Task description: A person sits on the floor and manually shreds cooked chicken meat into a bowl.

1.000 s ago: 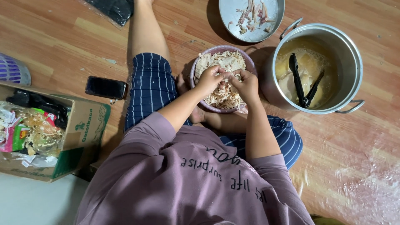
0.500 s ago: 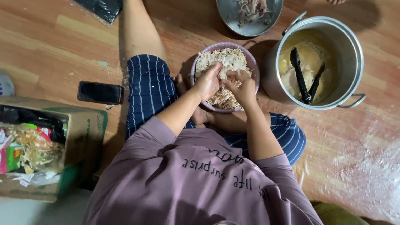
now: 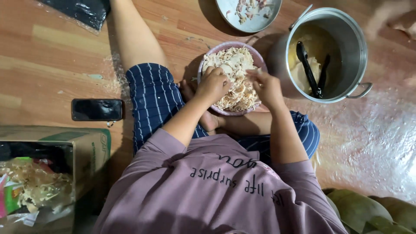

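We see the left hand (image 3: 213, 84) curled over the shredded meat (image 3: 236, 82) in the purple bowl (image 3: 255, 54), fingers closed on a clump, while the right hand (image 3: 268, 86) pinches another piece, as far as we can tell. The bowl sits on the wooden floor between the knees. Just beside it stands a steel pot (image 3: 355, 52) holding black tongs (image 3: 310, 69); a plate of scraps (image 3: 249, 11) lies beyond. A phone (image 3: 97, 109) and a cardboard box (image 3: 82, 143) sit well apart.
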